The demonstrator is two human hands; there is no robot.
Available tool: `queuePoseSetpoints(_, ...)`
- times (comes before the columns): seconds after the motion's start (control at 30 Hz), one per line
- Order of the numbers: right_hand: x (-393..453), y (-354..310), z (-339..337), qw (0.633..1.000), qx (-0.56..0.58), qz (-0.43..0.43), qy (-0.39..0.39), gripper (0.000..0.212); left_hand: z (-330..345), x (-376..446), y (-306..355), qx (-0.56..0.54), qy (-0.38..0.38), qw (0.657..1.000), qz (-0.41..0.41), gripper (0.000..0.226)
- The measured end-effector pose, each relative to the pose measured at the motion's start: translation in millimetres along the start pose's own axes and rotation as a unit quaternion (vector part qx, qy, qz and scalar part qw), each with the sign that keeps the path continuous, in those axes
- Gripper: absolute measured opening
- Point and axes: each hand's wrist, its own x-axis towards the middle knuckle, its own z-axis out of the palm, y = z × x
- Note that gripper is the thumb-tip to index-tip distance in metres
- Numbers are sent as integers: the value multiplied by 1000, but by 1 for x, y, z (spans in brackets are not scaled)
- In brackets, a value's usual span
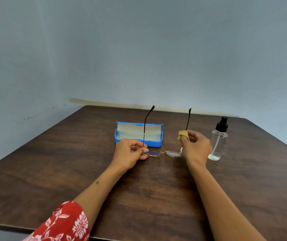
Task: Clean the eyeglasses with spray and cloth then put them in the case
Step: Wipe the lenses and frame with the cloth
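Eyeglasses [163, 153], thin gold-wire with oval lenses, hang just in front of the open blue plastic case [138, 134], arms up. Your left hand [130, 153] pinches one hinge; your right hand [195, 147] pinches the tan cloth [182, 133] round the other arm. Wiping looks underway; folding comes next.

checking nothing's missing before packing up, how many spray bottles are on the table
1. The spray bottle stands upright on the table, to the right of the right hand. No other shows, though the open case could hide something small behind it.
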Motion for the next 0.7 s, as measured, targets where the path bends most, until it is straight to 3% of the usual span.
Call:
queuePoseSetpoints(0.23, 13, -23, -6, 994, 89, -44, 38, 15, 0, 1, -1, 10, -3, 1000, 8, 11)
queuePoseSetpoints(0.5, 3, -6, -4, 999, -36, -14, -21, 13, 0, 2, -3, -13, -3, 1000, 3, 9)
queuePoseSetpoints(0.7, 14, -39, -6, 997, 4, -67, 34, 15, 0, 2, -2, -5, -15, 1000, 12, 9)
